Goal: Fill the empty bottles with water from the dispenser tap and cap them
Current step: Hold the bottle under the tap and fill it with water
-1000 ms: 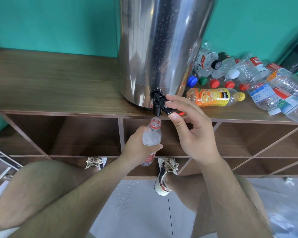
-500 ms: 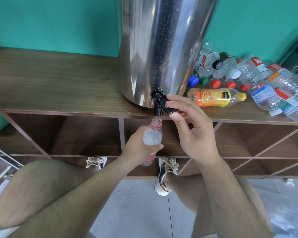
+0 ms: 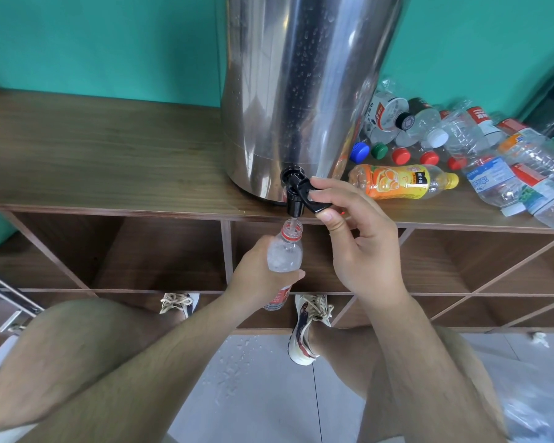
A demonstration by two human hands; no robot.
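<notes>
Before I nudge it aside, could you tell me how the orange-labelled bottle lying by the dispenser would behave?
The orange-labelled bottle lies on its side, so it would probably roll. Its clear neck end looks empty, so it is likely light. The thin plastic may dent.

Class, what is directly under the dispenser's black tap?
An uncapped clear bottle, gripped by the left hand, its mouth below the tap. The hand covers the bottle's middle, so the water level cannot be seen.
</notes>
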